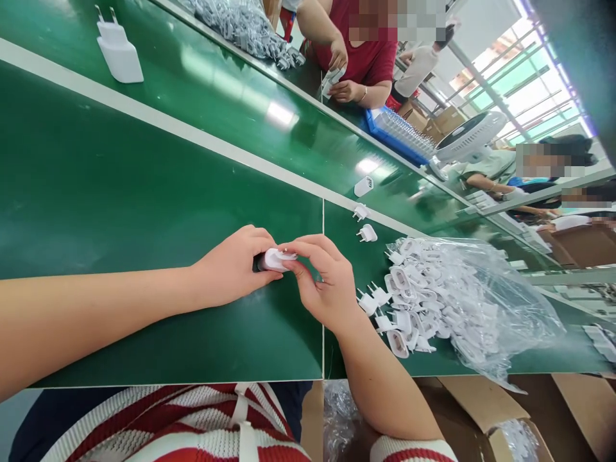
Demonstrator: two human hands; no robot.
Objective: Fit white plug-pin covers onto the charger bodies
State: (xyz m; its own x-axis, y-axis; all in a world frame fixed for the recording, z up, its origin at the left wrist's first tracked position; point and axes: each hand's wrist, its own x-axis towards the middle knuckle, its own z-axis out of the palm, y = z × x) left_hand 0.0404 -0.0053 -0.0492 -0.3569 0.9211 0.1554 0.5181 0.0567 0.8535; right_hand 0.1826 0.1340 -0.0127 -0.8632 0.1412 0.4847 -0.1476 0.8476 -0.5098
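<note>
In front of me, my left hand (pixel 240 263) is wrapped around a white plug charger (pixel 274 259) whose lower end is dark or in shadow. The thumb and fingers of my right hand (pixel 330 282) pinch its right end, where a white plug piece and small pin tips show. My fingers hide part of it, so I cannot tell how the pieces join. Right of my hands, white two-pin plug heads (pixel 418 301) spill in a pile from a clear plastic bag (pixel 505 301). Two loose plug heads (pixel 368 233) and a white charger body (pixel 364 186) lie beyond.
At the upper left a white charger (pixel 120 54) with pins stands on the green belt. Across the belt a person in red (pixel 373 58) handles a small item, near a blue tray (pixel 397 138) and a fan (pixel 471 138). Cardboard boxes (pixel 486 404) lie below the table edge.
</note>
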